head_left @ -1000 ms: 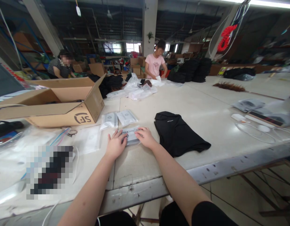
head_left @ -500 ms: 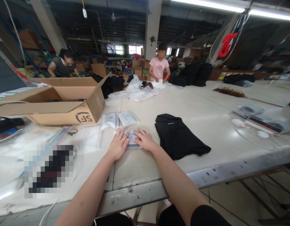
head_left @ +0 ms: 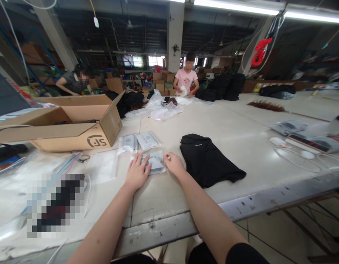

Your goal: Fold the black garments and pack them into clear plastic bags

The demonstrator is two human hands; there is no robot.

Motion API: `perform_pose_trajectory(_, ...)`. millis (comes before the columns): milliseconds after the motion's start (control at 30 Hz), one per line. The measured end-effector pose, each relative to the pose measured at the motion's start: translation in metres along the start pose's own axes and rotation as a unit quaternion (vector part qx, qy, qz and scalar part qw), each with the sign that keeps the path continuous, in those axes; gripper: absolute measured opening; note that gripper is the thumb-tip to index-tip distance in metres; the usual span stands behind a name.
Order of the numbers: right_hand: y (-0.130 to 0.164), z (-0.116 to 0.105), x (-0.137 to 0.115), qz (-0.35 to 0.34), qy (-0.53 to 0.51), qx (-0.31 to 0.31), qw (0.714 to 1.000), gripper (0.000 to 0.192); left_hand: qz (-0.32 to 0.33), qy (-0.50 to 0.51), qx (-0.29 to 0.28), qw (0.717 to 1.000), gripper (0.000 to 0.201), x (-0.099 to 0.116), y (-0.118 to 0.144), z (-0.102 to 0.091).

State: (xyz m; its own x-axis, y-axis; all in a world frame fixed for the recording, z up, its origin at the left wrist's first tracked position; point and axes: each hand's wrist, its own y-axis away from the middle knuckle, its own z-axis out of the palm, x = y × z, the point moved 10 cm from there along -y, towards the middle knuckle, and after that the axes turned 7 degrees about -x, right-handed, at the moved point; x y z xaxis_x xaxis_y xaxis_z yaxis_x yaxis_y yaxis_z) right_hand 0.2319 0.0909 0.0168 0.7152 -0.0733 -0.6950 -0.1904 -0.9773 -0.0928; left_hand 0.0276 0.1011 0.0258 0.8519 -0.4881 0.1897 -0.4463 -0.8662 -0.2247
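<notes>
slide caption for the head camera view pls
Left hand on a bagged packet, right hand near its edge, black garment alongside.

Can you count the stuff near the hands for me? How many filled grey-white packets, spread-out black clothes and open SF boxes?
Filled packets: 3 (one partly under the left hand)
Black garment: 1
Open SF box: 1
Total: 5

The packet (head_left: pixel 156 163) is smooth, slightly glossy plastic; the black garment (head_left: pixel 209 159), matt cloth; the box (head_left: pixel 72 140), dull cardboard; the tabletop (head_left: pixel 240 124), smooth, shiny; its scuffed edge (head_left: pixel 257 201), probably metal.
</notes>
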Motion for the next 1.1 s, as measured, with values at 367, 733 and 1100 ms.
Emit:
perform_pose_trajectory(367, 0.003, 0.035, -0.027, -0.161, -0.204, -0.132, 0.957, 0.031, -0.102, -0.025, 0.131, 0.986, 0.06, -0.015, 0.013, -0.03)
perform_pose_trajectory(733, 0.019, 0.036, -0.058, -0.242, -0.155, -0.118, 0.95, 0.017, 0.19, 0.032, 0.104, 0.976, 0.022, 0.047, 0.021, -0.04)
perform_pose_trajectory(1100, 0.023, 0.035, -0.06, -0.214, -0.143, -0.121, 0.959, 0.015, 0.149, -0.036, 0.096, 0.983, 0.03, 0.047, 0.017, -0.033)
